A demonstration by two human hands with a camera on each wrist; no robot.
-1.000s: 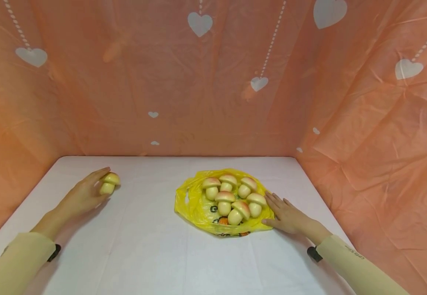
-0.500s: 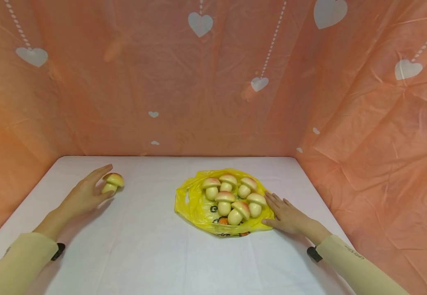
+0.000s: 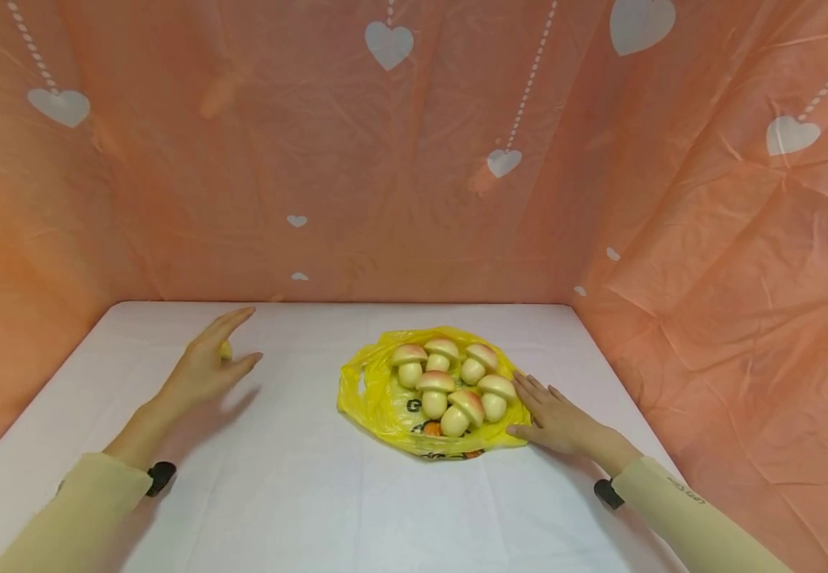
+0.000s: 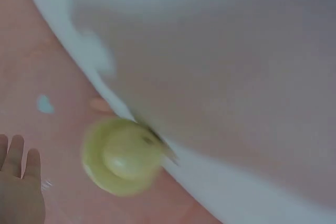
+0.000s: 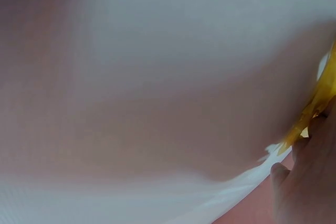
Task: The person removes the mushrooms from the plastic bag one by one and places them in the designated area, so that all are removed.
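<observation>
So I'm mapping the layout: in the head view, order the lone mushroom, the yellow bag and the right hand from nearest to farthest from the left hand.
1. Lone mushroom, just behind the left hand.
2. Yellow bag, mid-table.
3. Right hand, at the bag's right edge.

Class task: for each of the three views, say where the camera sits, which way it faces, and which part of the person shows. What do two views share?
Head: sits high, faces forward and down at the table; both hands and sleeves show.
Left wrist: sits low by the left hand, faces a loose mushroom; fingertips show.
Right wrist: sits low by the right hand, faces the table; fingers show.
Shared: head and right wrist both show the yellow bag.
</observation>
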